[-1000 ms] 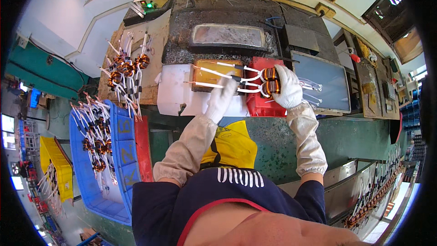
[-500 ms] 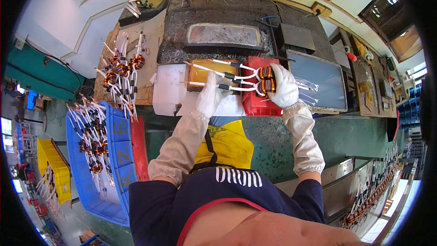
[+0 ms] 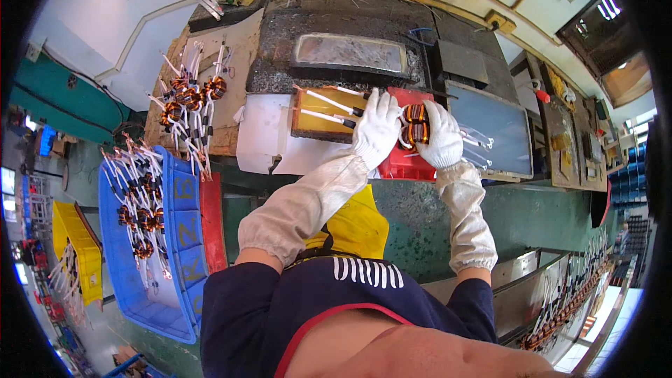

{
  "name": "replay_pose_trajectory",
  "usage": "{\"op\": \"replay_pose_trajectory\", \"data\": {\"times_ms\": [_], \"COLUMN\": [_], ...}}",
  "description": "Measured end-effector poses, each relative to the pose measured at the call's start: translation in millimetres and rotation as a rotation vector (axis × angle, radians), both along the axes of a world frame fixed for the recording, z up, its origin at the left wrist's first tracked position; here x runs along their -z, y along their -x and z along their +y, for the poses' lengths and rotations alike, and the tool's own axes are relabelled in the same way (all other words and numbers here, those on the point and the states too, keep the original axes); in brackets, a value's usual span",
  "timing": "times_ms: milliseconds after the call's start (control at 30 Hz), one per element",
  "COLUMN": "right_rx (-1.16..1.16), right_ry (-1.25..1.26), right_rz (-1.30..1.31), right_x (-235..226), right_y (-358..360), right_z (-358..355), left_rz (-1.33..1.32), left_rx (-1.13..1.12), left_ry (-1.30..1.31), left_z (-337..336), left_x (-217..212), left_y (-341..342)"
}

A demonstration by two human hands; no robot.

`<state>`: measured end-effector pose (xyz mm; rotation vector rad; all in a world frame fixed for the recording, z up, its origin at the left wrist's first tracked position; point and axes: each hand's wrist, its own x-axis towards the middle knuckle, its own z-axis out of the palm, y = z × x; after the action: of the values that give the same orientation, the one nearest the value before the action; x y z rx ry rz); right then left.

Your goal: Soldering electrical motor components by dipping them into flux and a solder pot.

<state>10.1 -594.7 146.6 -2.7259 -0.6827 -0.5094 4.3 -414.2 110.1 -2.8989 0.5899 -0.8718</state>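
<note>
Workshop desk [image 3: 420,217] carries an amber tray [image 3: 323,113] at twelve o'clock, where left hand [image 3: 376,128] and right hand [image 3: 441,133], fingers closed round it, steady a copper coil [image 3: 414,123] so its white leads [image 3: 329,101] reach the tray.

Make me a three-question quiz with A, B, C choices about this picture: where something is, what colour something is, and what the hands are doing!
1. Where is the blue bin of coils?
A. on the person's left
B. on the person's right
C. on top of the grey tray

2. What colour are the gloves?
A. black
B. white
C. green

3. What are the hands doing?
A. resting flat and empty
B. holding a copper coil between them
C. hanging at the person's sides

Answers:
1 A, the blue bin sits low on the left.
2 B, both the left hand and right hand wear white.
3 B, the copper coil sits between them.
</note>
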Motion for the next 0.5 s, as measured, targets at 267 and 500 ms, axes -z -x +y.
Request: {"op": "replay_pose_trajectory", "data": {"times_ms": [267,500], "right_rx": [0.024,0.033], "right_ry": [-0.014,0.011], "right_rz": [-0.008,-0.022], "right_x": [-1,2], "right_y": [-3,-5], "right_z": [4,4], "left_rz": [0.044,0.108], "left_rx": [0.096,0.075], "left_ry": [0.280,0.403], "left_z": [-3,-2], "left_x": [37,36], "left_y": [-20,-19]}}
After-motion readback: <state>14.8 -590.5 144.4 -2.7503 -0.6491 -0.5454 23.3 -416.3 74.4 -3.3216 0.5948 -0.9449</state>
